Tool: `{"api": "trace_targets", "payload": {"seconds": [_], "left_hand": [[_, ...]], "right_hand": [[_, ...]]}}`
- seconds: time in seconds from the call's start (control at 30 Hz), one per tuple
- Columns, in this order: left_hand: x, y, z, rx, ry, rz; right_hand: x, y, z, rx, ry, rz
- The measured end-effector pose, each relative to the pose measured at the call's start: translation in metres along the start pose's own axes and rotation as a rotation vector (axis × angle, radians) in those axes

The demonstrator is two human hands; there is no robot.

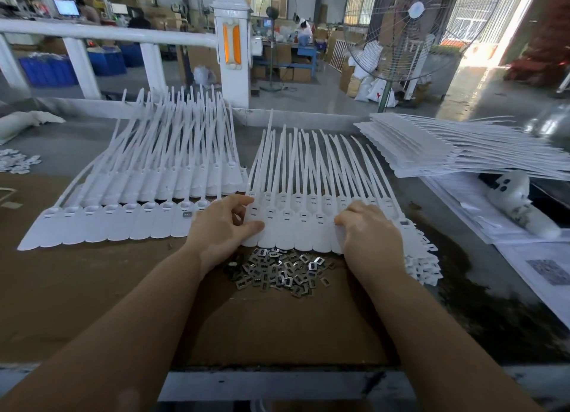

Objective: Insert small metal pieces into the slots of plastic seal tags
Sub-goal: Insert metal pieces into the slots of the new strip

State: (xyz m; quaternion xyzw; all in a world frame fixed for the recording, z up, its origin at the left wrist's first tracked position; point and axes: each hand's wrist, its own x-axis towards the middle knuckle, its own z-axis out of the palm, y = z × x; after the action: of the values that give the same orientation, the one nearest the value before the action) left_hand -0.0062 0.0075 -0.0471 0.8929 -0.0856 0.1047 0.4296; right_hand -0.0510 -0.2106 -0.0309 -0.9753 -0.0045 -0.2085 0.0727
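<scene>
A fanned sheet of white plastic seal tags lies in the middle of the cardboard-covered table, their straps pointing away from me. My left hand grips the sheet's left edge between thumb and curled fingers. My right hand rests on the sheet's right part with fingers curled onto the tags; what its fingertips hold is hidden. A loose pile of small metal pieces lies just in front of the tags, between my wrists. A second fanned sheet of tags lies to the left, one slot there showing a metal piece.
A thick stack of tag sheets sits at the back right, with printed papers and a white object along the right side. A white railing and post border the far edge. A standing fan is beyond it.
</scene>
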Motion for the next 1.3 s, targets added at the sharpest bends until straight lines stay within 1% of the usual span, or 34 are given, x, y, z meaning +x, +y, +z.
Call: {"api": "trace_targets", "payload": {"seconds": [0.1, 0.2, 0.33, 0.43, 0.73, 0.83, 1.03, 1.2, 1.3], "left_hand": [[0.000, 0.000, 0.000, 0.001, -0.003, 0.000], [0.000, -0.001, 0.000, 0.003, -0.003, 0.000], [0.001, -0.001, 0.000, -0.005, 0.000, 0.003], [0.001, -0.001, 0.001, -0.009, 0.002, 0.001], [0.002, -0.001, 0.001, -0.010, 0.000, 0.001], [0.002, -0.001, 0.001, -0.008, -0.003, 0.004], [0.002, -0.001, 0.000, 0.000, -0.003, 0.008], [0.002, -0.001, 0.000, 0.004, -0.002, 0.010], [0.001, -0.002, 0.000, -0.019, -0.002, 0.005]], "right_hand": [[0.001, -0.002, 0.001, -0.068, 0.005, -0.048], [0.001, -0.002, 0.003, -0.069, 0.026, -0.026], [0.001, 0.000, 0.007, 0.044, 0.074, 0.025], [0.002, 0.000, 0.007, 0.080, 0.089, 0.025], [0.002, -0.001, 0.005, -0.038, 0.008, -0.008], [0.002, -0.001, 0.006, -0.009, 0.020, -0.003], [0.000, 0.003, 0.008, 0.136, 0.089, 0.034], [0.001, 0.002, 0.010, 0.085, 0.073, 0.014], [0.001, 0.003, 0.010, 0.146, 0.101, 0.021]]}}
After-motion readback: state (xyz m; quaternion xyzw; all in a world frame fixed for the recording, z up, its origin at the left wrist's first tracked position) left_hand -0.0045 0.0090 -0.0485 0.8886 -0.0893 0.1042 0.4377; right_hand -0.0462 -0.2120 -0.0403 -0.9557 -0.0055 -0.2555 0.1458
